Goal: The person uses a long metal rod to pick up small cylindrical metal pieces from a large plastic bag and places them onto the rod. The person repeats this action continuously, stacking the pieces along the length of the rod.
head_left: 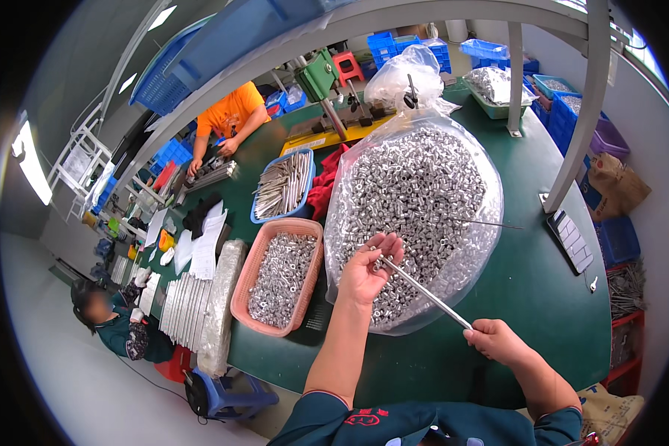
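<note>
My right hand point(496, 340) is closed round the lower end of a slim metal rod point(427, 293), which slants up and left over the near edge of a heap. At the rod's upper end my left hand point(369, 272) is cupped palm up, its fingers curled about what look like small metal sleeves. Its fingers partly cover these pieces. Below both hands, a large clear plastic bag point(490, 175) lies spread wide, full of short silvery metal sleeves point(424, 178). A thin dark rod point(490, 223) sticks out of the heap toward the right.
Left of the bag stand a pink basket point(239, 308) of small metal parts and a blue basket point(254, 215) of rods. A green press point(316, 74) is behind. A metal frame post point(572, 149) and a phone-like tray point(570, 241) are at right. Two people work at left.
</note>
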`<state>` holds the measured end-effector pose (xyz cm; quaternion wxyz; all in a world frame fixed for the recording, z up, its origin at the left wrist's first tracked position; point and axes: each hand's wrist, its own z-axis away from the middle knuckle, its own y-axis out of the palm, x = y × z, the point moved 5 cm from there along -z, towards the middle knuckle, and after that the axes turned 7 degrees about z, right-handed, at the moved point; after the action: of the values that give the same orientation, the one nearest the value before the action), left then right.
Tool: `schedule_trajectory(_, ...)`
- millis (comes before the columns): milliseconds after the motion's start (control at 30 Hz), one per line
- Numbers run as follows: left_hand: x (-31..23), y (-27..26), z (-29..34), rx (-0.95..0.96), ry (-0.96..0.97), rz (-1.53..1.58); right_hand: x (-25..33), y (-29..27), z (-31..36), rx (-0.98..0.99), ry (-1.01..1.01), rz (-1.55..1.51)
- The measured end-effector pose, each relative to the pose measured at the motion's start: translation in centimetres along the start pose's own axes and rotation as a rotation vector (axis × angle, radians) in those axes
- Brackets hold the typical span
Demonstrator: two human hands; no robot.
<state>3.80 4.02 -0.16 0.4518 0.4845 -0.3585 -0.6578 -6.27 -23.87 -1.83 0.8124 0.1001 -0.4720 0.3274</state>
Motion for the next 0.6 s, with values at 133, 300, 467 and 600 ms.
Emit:
schedule_trajectory(133, 0.1, -0.4, -0.4, 0.000, -0.049, 0.044, 0.2, 0.0, 0.0, -0.016, -0.007, 0.003)
schedule_trajectory(300, 0.8, -0.5, -0.6, 0.058, -0.047, 0.131, -0.3, 0.2, -0.3, -0.069, -0.048, 0.020)
schedule_trajectory(467, 1.1, -0.4, -0.5, 0.106, -0.054, 0.142, -0.1, 0.5, -0.1, 0.022, 0.010, -0.130)
schedule_trajectory(600, 1.3, -0.5, -0.6, 0.131, -0.034, 0.170, -0.4, 0.8, -0.2, 0.143, 0.057, -0.332)
